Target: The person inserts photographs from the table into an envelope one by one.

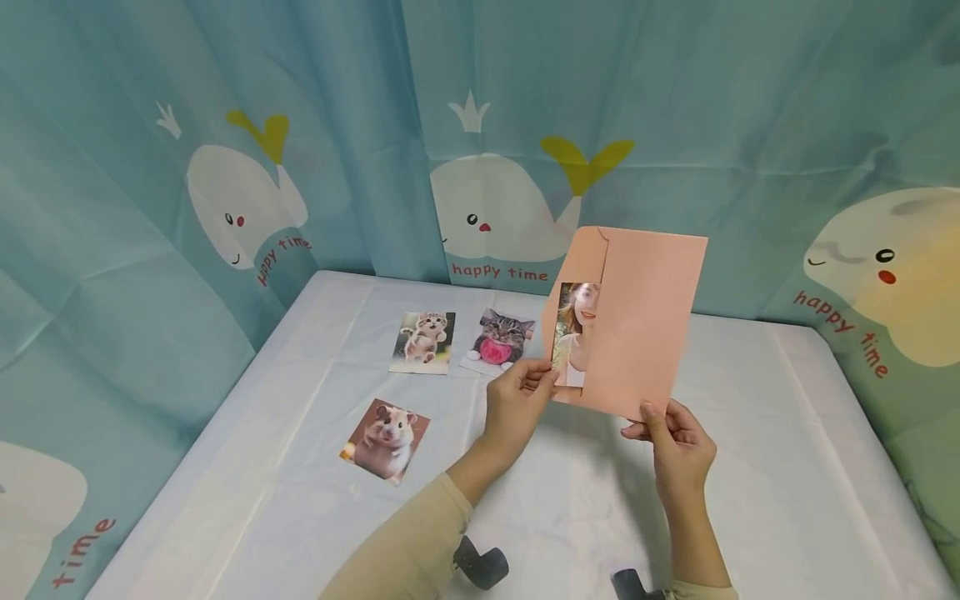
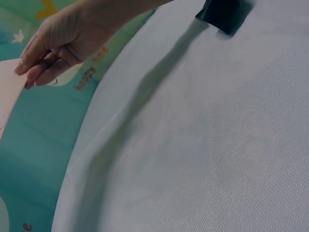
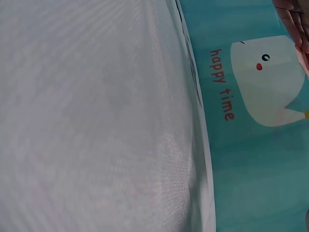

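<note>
Beige sleeve [image 1: 408,542] across the foreground, I pinch the lower left edge of a portrait photo [image 1: 576,342] between the thumb and curled fingers of my left hand [image 1: 519,404]. The print stands partway inside a salmon-pink envelope [image 1: 647,325], its right side hidden in the pocket; whether my left fingers catch the envelope's paper as well, I cannot tell. My right hand [image 1: 682,454] is clamped on the envelope's lower right corner, thumb in front, fingers partly hidden behind. The envelope is raised, tilted, above the white-covered table [image 1: 765,417]. To the left on the cloth lie a kitten photo [image 1: 422,343], a tabby cat photo [image 1: 497,340], its lower right corner covered by my left hand, and a hamster photo [image 1: 386,442] nearer me. Dark wrist devices [image 1: 483,568] are cut off along the bottom. At the left wrist, fingers grip a pink edge that runs out of view; at the right wrist, fingers are cropped at the corner, before a whale-print curtain [image 3: 260,169].
</note>
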`<state>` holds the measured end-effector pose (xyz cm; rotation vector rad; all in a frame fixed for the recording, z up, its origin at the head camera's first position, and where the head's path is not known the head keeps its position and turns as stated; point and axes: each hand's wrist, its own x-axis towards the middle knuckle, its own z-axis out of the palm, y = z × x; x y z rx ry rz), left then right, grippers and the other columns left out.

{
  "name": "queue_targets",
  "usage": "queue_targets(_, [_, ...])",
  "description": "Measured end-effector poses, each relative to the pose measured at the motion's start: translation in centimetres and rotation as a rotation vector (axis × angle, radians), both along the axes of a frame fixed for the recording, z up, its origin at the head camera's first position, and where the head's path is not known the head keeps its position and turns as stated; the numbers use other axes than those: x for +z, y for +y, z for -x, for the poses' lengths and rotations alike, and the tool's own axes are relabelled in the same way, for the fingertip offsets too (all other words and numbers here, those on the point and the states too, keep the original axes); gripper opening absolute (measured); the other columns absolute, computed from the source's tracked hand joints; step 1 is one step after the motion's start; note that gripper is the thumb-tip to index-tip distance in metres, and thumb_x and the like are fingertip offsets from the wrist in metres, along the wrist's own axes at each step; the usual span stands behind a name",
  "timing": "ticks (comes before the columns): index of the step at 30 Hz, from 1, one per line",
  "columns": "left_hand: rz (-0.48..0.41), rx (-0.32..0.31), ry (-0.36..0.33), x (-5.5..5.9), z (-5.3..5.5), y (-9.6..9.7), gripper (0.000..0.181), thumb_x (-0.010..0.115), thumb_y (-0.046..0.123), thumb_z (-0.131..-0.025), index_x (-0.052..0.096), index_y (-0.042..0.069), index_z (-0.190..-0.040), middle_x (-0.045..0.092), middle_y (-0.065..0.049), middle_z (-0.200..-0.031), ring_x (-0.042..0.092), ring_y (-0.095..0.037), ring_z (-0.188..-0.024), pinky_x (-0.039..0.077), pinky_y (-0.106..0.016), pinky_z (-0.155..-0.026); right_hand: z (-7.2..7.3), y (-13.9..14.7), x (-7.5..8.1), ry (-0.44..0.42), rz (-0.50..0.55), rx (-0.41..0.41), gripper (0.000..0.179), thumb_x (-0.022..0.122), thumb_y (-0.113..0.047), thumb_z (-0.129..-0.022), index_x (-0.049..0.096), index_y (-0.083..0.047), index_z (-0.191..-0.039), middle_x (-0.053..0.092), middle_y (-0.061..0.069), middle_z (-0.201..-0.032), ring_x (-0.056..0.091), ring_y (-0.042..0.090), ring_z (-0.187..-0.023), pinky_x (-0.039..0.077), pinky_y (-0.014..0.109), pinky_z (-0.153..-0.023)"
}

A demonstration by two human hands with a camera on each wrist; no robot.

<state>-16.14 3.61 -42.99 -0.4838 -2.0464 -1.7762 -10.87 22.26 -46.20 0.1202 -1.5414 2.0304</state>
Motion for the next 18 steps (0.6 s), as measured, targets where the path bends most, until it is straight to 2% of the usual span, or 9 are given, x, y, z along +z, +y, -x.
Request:
queue_targets(5, [0.012,0.002,0.094,0.0,0.1,0.1,0.013,0.069,0.001,-0.084,0.066,-0.007,-0.094,0.07,-0.017,-0.082,0.068,-0.026,-0.065,0.054,-0.022,-0.057,0.1,0.0,-0.1,-0.035,-0.004,0.003,0.012,0.055,0.014,-0.088,0.061,0.017,-0.098,0.069,0.004,-0.069,0.065,0.014,-0.051,0.055,0.024,-0.058])
queue_targets(10, [0.062,-0.006,0.122,0.3,0.3,0.4,0.013,0.067,0.003,-0.085,0.067,-0.007,-0.094,0.071,-0.016,-0.084,0.069,-0.021,-0.068,0.052,-0.014,-0.06,0.2,-0.1,0.0,-0.047,-0.01,-0.008,0.013,0.054,0.014,-0.087,0.058,0.021,-0.097,0.068,0.004,-0.067,0.064,0.014,-0.05,0.055,0.024,-0.058])
queue_targets(15, [0.111,0.01,0.164,0.6,0.4,0.8,0.013,0.067,0.004,-0.086,0.067,-0.006,-0.094,0.07,-0.014,-0.081,0.068,-0.019,-0.068,0.051,-0.013,-0.06,0.2,0.0,0.0,-0.056,-0.009,-0.024,0.013,0.055,0.015,-0.087,0.058,0.022,-0.097,0.068,0.004,-0.067,0.064,0.014,-0.05,0.055,0.024,-0.057])
queue_targets(18, [0.111,0.026,0.154,0.7,0.3,1.0,0.013,0.068,0.006,-0.086,0.068,-0.005,-0.093,0.07,-0.013,-0.081,0.068,-0.018,-0.068,0.049,-0.012,-0.058,0.2,0.0,0.0,-0.055,-0.007,-0.026,0.013,0.055,0.015,-0.087,0.057,0.022,-0.097,0.068,0.004,-0.067,0.064,0.015,-0.05,0.055,0.024,-0.056])
